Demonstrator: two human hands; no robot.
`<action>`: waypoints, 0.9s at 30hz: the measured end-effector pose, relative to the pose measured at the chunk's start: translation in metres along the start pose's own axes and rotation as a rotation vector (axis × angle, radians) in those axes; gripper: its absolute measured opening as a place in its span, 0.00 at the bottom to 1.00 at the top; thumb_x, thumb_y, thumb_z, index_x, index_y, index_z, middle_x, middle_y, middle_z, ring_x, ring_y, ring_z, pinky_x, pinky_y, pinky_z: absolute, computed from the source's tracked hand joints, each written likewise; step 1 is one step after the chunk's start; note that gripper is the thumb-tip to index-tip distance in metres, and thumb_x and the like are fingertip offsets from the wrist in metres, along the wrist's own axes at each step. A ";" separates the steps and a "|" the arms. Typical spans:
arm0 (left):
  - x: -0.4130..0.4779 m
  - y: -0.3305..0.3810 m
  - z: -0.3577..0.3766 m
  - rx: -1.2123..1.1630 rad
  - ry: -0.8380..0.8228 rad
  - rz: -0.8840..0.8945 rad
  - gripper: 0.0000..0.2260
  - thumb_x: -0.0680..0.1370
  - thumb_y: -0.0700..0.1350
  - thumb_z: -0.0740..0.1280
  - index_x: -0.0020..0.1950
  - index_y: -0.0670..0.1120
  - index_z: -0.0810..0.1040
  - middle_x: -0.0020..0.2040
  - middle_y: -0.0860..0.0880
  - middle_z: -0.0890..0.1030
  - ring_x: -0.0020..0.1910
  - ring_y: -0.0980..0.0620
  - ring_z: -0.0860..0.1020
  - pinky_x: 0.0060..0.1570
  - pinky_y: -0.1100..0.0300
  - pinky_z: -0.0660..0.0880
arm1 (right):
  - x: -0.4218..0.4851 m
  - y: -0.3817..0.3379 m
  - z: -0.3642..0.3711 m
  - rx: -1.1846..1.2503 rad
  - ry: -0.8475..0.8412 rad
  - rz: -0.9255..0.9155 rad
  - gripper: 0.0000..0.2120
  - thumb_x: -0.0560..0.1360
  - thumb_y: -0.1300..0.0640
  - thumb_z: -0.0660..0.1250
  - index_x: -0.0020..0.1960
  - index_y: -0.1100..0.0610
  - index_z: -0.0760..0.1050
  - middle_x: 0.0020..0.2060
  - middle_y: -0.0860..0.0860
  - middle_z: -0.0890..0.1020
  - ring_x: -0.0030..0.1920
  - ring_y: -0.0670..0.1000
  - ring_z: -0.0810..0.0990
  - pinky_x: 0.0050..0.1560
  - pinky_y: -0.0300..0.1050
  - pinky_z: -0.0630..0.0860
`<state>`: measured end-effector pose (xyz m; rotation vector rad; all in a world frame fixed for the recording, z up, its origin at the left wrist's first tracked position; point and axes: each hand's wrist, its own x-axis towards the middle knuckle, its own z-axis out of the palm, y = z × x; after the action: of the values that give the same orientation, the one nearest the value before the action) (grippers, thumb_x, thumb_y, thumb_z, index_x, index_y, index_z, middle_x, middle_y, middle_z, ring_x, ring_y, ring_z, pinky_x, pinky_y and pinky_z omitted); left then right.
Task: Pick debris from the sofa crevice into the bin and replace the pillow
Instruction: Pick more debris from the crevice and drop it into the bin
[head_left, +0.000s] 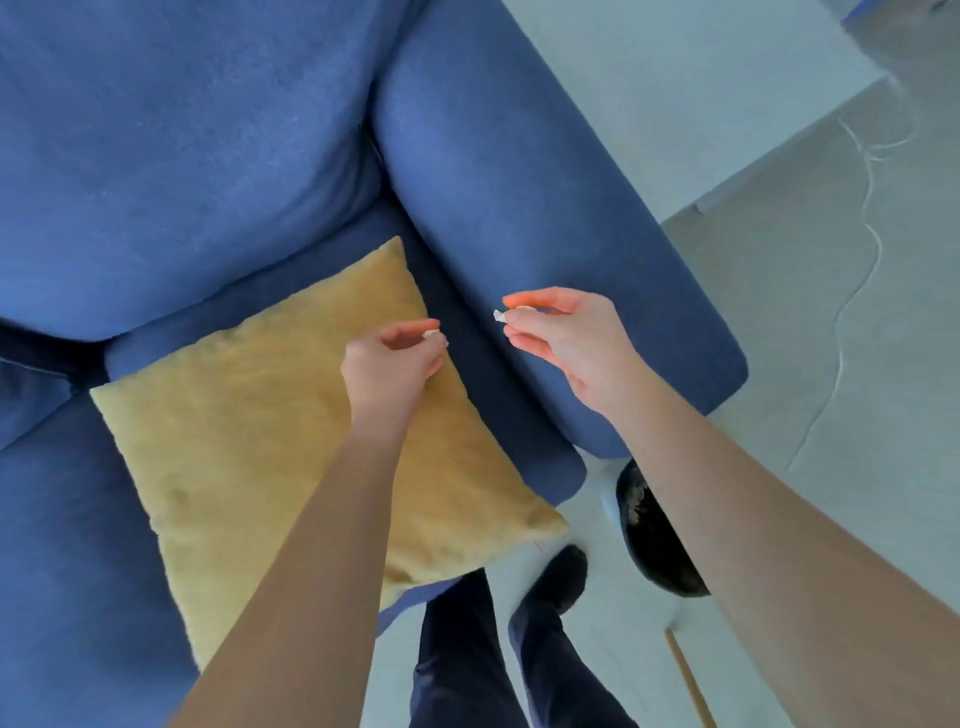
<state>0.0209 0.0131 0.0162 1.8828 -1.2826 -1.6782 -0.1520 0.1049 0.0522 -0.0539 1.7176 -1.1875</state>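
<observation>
Above the blue sofa, the left hand pinched a small white scrap over the yellow pillow lying on the seat. The right hand pinched another pale scrap above the armrest. The dark bin stood on the floor beside the sofa's front corner.

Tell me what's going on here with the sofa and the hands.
A person stands over a blue sofa, pinching a small pale scrap in each hand: the left hand above the yellow pillow, the right hand over the armrest. The pillow lies flat on the seat. A dark-lined bin waits on the floor below the right forearm.
</observation>
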 end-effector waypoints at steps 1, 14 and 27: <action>-0.019 -0.006 0.014 -0.007 -0.019 -0.014 0.05 0.73 0.44 0.79 0.49 0.50 0.91 0.43 0.50 0.91 0.44 0.54 0.90 0.56 0.53 0.87 | -0.011 0.007 -0.022 0.008 0.019 -0.001 0.10 0.75 0.65 0.78 0.56 0.62 0.87 0.52 0.60 0.90 0.50 0.53 0.90 0.57 0.43 0.86; -0.198 -0.121 0.153 0.235 -0.339 -0.029 0.05 0.78 0.41 0.75 0.51 0.49 0.89 0.41 0.51 0.90 0.45 0.49 0.90 0.50 0.58 0.86 | -0.129 0.136 -0.267 0.191 0.393 0.173 0.05 0.76 0.68 0.75 0.50 0.62 0.88 0.48 0.61 0.90 0.51 0.57 0.90 0.53 0.42 0.86; -0.235 -0.202 0.264 0.537 -0.574 -0.147 0.05 0.78 0.39 0.76 0.52 0.47 0.89 0.43 0.47 0.89 0.43 0.46 0.88 0.47 0.59 0.87 | -0.149 0.282 -0.350 0.234 0.708 0.414 0.12 0.75 0.65 0.77 0.58 0.62 0.86 0.47 0.59 0.88 0.46 0.56 0.88 0.58 0.49 0.85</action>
<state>-0.1165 0.3901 -0.0534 1.8551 -2.0263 -2.2252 -0.2057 0.5652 -0.0444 0.9177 2.0250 -1.1468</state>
